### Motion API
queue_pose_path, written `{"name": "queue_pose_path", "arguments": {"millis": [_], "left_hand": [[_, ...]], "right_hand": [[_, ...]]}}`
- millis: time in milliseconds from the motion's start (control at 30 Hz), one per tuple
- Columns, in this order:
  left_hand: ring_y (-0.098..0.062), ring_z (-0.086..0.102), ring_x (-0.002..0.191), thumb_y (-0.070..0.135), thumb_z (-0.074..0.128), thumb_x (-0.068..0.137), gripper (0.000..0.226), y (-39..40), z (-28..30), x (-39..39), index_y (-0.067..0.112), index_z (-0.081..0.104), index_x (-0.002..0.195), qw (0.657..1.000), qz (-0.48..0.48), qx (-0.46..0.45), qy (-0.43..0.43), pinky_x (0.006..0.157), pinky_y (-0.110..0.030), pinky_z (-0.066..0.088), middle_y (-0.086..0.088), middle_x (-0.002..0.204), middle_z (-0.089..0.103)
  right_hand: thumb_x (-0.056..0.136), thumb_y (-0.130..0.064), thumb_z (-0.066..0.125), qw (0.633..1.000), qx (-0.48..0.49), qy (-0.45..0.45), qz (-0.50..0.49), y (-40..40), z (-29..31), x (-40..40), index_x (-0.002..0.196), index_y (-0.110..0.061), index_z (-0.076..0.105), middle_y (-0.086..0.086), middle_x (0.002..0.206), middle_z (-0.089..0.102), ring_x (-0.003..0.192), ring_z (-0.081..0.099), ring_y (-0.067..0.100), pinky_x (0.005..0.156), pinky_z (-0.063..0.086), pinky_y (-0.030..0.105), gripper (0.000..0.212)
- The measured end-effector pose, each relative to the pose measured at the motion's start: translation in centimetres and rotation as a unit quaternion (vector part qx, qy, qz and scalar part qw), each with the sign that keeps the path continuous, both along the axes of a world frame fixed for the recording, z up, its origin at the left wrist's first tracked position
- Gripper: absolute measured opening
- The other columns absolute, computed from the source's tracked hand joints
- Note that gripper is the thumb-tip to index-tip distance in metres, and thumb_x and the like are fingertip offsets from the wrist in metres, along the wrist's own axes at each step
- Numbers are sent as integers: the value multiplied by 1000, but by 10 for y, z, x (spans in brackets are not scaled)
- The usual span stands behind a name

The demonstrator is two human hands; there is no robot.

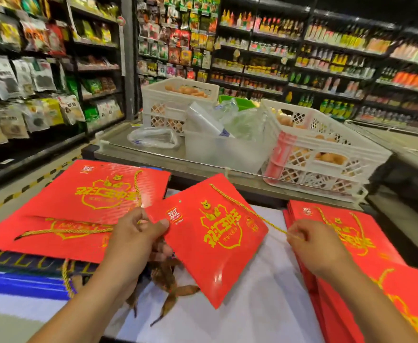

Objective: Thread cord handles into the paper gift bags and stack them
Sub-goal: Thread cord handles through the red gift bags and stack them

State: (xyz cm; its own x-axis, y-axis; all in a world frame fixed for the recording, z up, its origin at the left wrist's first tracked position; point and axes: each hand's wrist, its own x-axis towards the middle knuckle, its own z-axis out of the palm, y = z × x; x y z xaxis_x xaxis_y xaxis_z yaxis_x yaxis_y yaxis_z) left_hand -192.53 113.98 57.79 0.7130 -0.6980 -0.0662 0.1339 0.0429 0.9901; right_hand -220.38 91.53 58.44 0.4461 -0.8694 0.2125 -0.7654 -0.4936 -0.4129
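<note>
Bag [217, 241] tilts, long axis toward lower right; left hand [138, 236] pinches its corner, right hand [309, 246] pinches cord [247, 210].

A grocery shop aisle: packaged snacks hang on shelves [29, 78] at left, bottled sauces line far racks [326, 58] at right, white crates [321, 149] of eggs between.

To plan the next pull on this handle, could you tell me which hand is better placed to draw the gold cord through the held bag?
The right hand, probably: it already pinches the gold cord running taut from the red gift bag, while the left hand grips the bag's corner.
</note>
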Motion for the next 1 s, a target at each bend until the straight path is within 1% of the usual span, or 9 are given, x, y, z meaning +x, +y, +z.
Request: {"name": "queue_pose_path", "arguments": {"millis": [133, 233, 333, 467, 633, 700, 800, 900, 1000], "left_hand": [[-35, 71, 53, -2, 67, 95, 22, 2, -12, -28, -9, 52, 108, 998, 13, 3, 58, 42, -33, 56, -26, 79, 62], [-40, 74, 60, -8, 65, 93, 20, 6, -26, -50, 2, 62, 110, 995, -4, 4, 96, 44, -33, 57, -19, 75, 70], [-44, 75, 66, -9, 65, 94, 27, 9, -40, -65, 10, 63, 113, 991, -57, 24, 121, 48, -35, 60, -23, 90, 77], [-42, 77, 76, -2, 69, 94, 30, 16, -47, -79, 16, 62, 117, 977, -149, 90, 124, 60, -42, 65, -18, 90, 80], [-38, 77, 76, 14, 67, 99, 19, 23, -43, -79, 11, 62, 117, 948, -247, 185, 80, 65, -41, 63, -23, 90, 77], [-36, 76, 71, 24, 66, 100, 17, 24, -43, -76, 17, 61, 114, 945, -254, 205, 31, 65, -42, 64, -19, 87, 77], [-20, 75, 66, 43, 65, 97, 11, 28, -48, -67, 33, 62, 102, 925, -234, 251, -165, 66, -39, 62, -2, 82, 77], [-7, 69, 67, 51, 63, 94, 15, 33, -49, -59, 36, 62, 93, 892, -195, 265, -308, 65, -28, 56, 7, 77, 72], [-1, 61, 67, 44, 66, 94, 12, 30, -47, -56, 34, 62, 89, 880, -159, 246, -373, 57, -20, 42, 8, 72, 66]], "right_hand": [[96, -9, 66, 994, 87, -63, 32, 14, -1, 8, 74, -17, 70, -10, 54, 68, 41, 53, 5, 46, 44, 25, 24], [98, -14, 67, 973, 199, -107, 50, 29, -5, 16, 73, -10, 71, 8, 62, 72, 48, 59, 17, 52, 47, 34, 26], [95, -23, 74, 964, 218, -132, 78, 46, -10, 24, 62, -12, 70, 1, 61, 69, 53, 57, 12, 57, 45, 31, 35], [93, -23, 76, 946, 247, -172, 120, 61, -18, 33, 68, -9, 76, 6, 68, 70, 63, 61, 14, 63, 48, 34, 29], [92, -19, 76, 899, 335, -260, 110, 71, -30, 42, 80, 0, 73, 25, 61, 54, 47, 44, 21, 48, 36, 27, 22], [94, -9, 73, 880, 364, -293, 87, 74, -36, 46, 101, -6, 72, 23, 64, 60, 43, 49, 23, 44, 40, 27, 8], [90, 3, 73, 856, 390, -338, 39, 75, -51, 45, 135, -21, 52, 27, 74, 64, 46, 60, 27, 45, 47, 30, 55], [88, 6, 73, 863, 364, -347, 48, 81, -56, 41, 138, -38, 47, 34, 82, 67, 57, 69, 31, 53, 54, 34, 71], [88, 11, 69, 858, 358, -363, 68, 84, -62, 37, 127, -31, 65, 30, 86, 70, 70, 74, 34, 62, 58, 34, 58]]}}
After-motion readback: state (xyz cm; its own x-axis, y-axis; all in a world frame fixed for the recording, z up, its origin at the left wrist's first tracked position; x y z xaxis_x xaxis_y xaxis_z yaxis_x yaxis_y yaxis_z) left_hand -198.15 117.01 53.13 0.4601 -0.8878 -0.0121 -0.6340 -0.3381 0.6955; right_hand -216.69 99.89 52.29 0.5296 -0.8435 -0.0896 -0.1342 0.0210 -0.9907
